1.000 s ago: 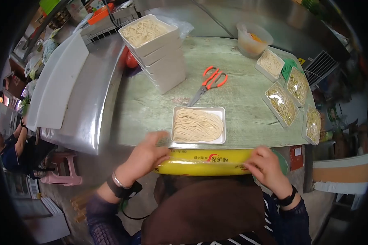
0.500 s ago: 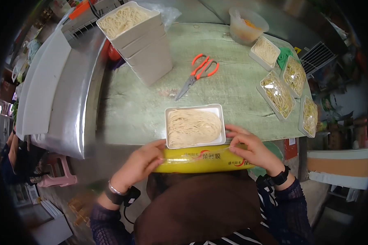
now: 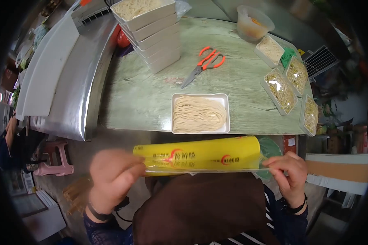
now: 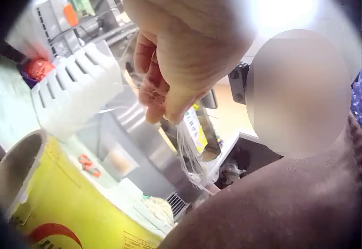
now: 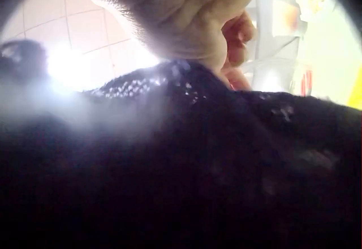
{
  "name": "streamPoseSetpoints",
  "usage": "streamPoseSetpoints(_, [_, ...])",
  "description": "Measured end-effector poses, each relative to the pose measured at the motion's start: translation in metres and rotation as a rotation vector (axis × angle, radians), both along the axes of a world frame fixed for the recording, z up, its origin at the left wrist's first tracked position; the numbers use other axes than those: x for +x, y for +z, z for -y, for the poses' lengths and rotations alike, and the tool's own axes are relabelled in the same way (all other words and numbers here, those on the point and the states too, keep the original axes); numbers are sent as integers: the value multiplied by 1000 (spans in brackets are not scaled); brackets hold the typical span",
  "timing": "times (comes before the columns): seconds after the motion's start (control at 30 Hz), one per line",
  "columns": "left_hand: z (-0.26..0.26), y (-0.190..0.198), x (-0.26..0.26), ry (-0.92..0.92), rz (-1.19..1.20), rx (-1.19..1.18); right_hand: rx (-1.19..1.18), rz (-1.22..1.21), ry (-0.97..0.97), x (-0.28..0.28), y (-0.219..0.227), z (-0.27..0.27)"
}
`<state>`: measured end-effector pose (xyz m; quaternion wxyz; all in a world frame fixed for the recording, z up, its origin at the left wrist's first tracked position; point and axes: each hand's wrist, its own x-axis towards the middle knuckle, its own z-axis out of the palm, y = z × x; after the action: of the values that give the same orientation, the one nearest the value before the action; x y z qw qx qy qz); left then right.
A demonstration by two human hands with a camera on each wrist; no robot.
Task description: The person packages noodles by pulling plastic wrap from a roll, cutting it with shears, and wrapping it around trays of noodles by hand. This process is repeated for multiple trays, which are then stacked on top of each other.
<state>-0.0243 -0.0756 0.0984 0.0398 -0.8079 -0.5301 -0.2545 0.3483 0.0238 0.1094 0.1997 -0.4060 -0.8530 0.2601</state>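
A yellow roll of cling film (image 3: 200,153) lies at the table's near edge, in front of the brown apron. My left hand (image 3: 116,175), blurred in the head view, pinches the clear film near the roll's left end; in the left wrist view, bunched film (image 4: 189,150) trails below the fingertips. My right hand (image 3: 289,175) pinches the film's other corner between thumb and fingers, just off the roll's right end. Between the two hands the film edge stretches taut along the roll's near side. Beyond the roll sits a white tray (image 3: 226,126) of pale noodles (image 3: 198,114), uncovered.
Orange-handled scissors (image 3: 200,67) lie behind the tray. At the back left rises a stack of white trays (image 3: 159,45) with noodles on top. Several wrapped packs (image 3: 280,92), another noodle tray (image 3: 270,51) and a plastic tub (image 3: 253,26) occupy the right side.
Both hands have moved from beside the noodle tray back towards the body and farther apart, drawing the film with them. The roll has turned, and its print now shows differently.
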Motion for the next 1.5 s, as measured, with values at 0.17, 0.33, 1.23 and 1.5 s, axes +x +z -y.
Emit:
streamPoseSetpoints(0.17, [11, 28, 8, 192, 485, -401, -286, -378, -145, -6, 7, 4])
streamPoseSetpoints(0.33, [-23, 19, 5, 230, 1081, -300, -125, -406, -106, -23, 16, -40])
streamPoseSetpoints(1.23, [-173, -156, -8, 383, 1455, -937, -941, -503, -213, -93, -157, -173])
streamPoseSetpoints(1.5, [-149, -139, 2, 343, 1611, -1047, -1070, -336, -149, -82, -144, -162])
